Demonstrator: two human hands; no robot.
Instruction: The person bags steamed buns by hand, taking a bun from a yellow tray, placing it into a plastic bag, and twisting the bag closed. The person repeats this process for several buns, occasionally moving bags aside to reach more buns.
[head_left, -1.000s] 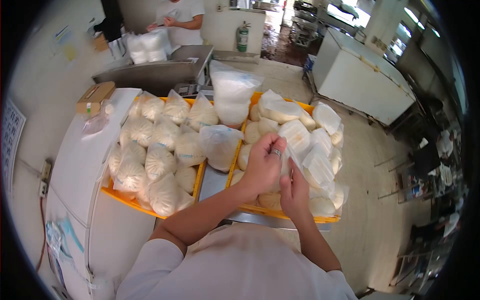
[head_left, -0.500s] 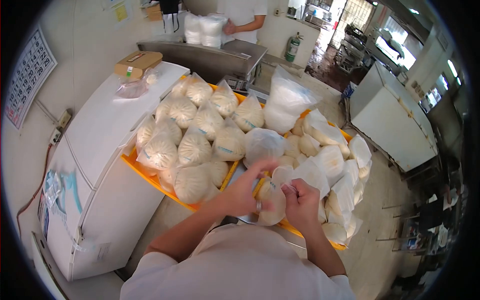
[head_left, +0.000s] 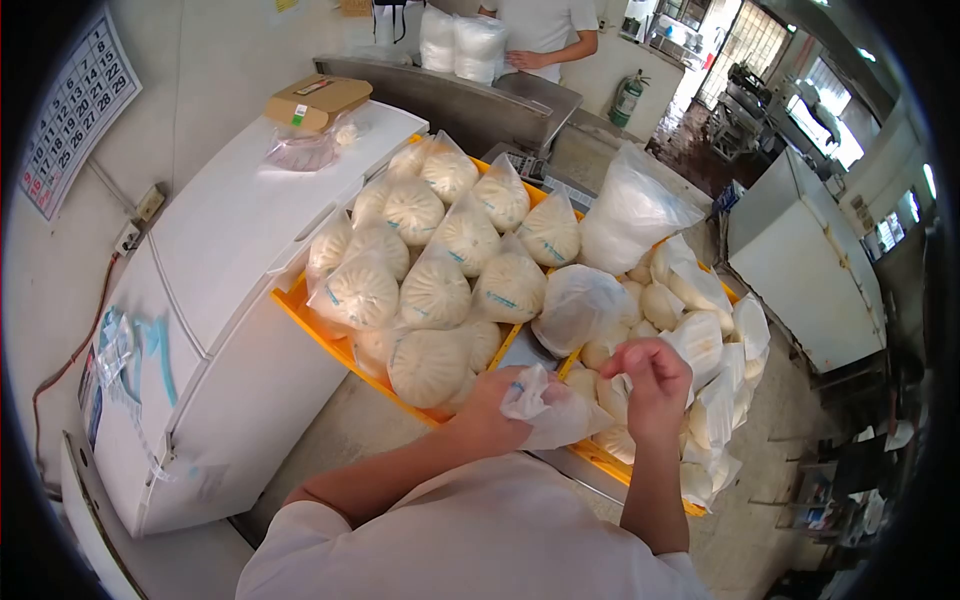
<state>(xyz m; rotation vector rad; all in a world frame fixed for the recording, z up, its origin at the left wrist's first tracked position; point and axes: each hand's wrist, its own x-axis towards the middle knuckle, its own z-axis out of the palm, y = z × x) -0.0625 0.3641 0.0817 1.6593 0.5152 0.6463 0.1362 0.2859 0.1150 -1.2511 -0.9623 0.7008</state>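
Observation:
My left hand (head_left: pixel 490 412) is closed on a thin white bag (head_left: pixel 553 408), crumpled at its top, low in front of my chest. What the bag contains is hard to make out. To its right, my right hand (head_left: pixel 650 385) is raised with fingers curled together; what they pinch, if anything, is too small to tell. Bagged buns (head_left: pixel 435 285) with pleated tops fill an orange tray (head_left: pixel 330 342) on the left. More buns (head_left: pixel 700 340), partly wrapped in white bags, lie in a second orange tray (head_left: pixel 603 459) on the right, below my right hand.
A large bag of white bags (head_left: pixel 630 215) stands behind the trays. A white freezer (head_left: pixel 240 230) at the left carries a cardboard box (head_left: pixel 318 100). Another person (head_left: pixel 545 35) stands at the far counter. A fire extinguisher (head_left: pixel 627 98) and a white cabinet (head_left: pixel 805 260) are farther right.
My left hand has closed on the bag, which is now crumpled at the top. My right hand has moved up and away from it. The view has shifted, so the trays appear farther right.

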